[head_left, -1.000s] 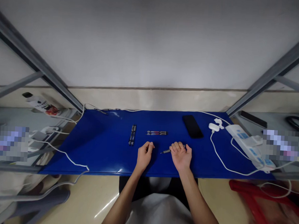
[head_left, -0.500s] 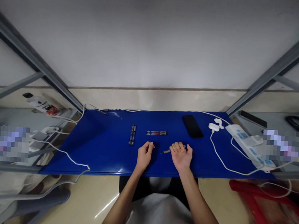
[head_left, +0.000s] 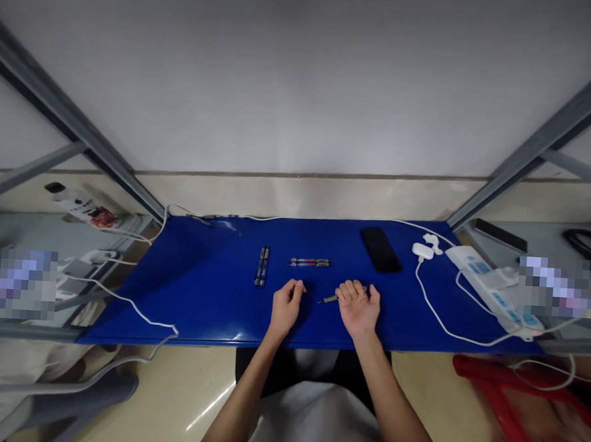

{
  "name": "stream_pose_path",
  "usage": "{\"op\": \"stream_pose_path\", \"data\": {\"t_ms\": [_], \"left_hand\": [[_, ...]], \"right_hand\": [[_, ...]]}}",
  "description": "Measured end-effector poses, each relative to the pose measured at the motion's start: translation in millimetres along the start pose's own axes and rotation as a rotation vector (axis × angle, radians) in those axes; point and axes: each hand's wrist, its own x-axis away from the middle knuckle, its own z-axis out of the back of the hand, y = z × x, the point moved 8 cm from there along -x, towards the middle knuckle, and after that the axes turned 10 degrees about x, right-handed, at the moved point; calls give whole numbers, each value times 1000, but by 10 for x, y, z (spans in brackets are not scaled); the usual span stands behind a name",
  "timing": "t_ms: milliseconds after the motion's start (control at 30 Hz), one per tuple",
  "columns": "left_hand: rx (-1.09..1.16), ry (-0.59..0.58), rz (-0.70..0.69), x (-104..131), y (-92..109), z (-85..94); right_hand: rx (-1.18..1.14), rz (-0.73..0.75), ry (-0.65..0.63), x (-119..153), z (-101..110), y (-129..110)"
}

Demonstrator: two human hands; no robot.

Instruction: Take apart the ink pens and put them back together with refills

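Note:
My right hand (head_left: 359,310) lies palm up near the front of the blue desk top (head_left: 196,288), its fingers curled over a grey pen (head_left: 329,298). The pen's tip sticks out to the left. To its left, my left hand (head_left: 286,307) rests on the desk, thumb against the curled fingers, and nothing shows in it. Two pens with red and blue parts (head_left: 309,262) lie side by side, crosswise, beyond the hands. Left of those, two dark pens (head_left: 261,267) lie side by side, pointing away from me.
A black phone (head_left: 380,249) lies at the back right. Beside it are a white case (head_left: 422,251) on a cable and a white power strip (head_left: 494,293). Grey metal posts (head_left: 545,139) frame the desk. A bottle (head_left: 83,207) lies at left; a red stool (head_left: 494,406) stands at right.

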Motion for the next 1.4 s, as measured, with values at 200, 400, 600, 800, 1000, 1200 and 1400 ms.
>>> {"op": "stream_pose_path", "data": {"t_ms": [200, 400, 600, 800, 1000, 1200, 1400], "left_hand": [[-1, -7, 4, -1, -7, -6], [-16, -7, -3, -2, -21, -6], [-32, -12, 1, 0, -7, -6], [-42, -14, -1, -4, -2, -12], [-35, -11, -9, -1, -2, -10], [-33, -11, -7, -1, 2, -5], [-39, -11, -9, -3, 4, -5]], "right_hand": [[-25, -25, -28, -6, 3, 26], [-26, -35, -29, -15, 10, 35], [-8, -38, -23, -16, 11, 44], [-5, -35, -40, -17, -3, 43], [11, -43, -36, -18, 6, 52], [7, -65, -9, -21, 10, 65], [27, -67, -17, -18, 20, 61]]}}
